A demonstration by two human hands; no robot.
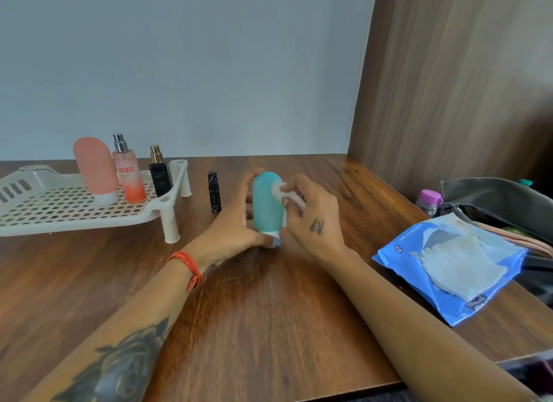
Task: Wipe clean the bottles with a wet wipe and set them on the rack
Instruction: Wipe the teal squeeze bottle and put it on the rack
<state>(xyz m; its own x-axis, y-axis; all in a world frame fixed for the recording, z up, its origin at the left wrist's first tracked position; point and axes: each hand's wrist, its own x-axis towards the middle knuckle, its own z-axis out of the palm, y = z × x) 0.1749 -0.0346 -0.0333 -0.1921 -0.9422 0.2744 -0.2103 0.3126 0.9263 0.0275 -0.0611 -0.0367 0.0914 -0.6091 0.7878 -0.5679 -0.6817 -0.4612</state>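
A teal squeeze bottle (266,204) stands cap-down just above the table's middle, gripped by my left hand (230,225) at its left side and cap. My right hand (314,216) presses a white wet wipe (284,193) against the bottle's upper right side. On the cream slotted rack (45,210) at the left stand a pink squeeze bottle (95,168), a pink-orange spray bottle (129,174) and a black spray bottle (160,174). A small black tube (214,192) stands on the table between the rack and my left hand.
A blue wet-wipe pack (449,276) lies open at the right with a wipe sticking out. Behind it sits a grey pouch (496,198) with a purple-capped bottle (429,201) beside it. A wooden panel (449,87) walls the right side.
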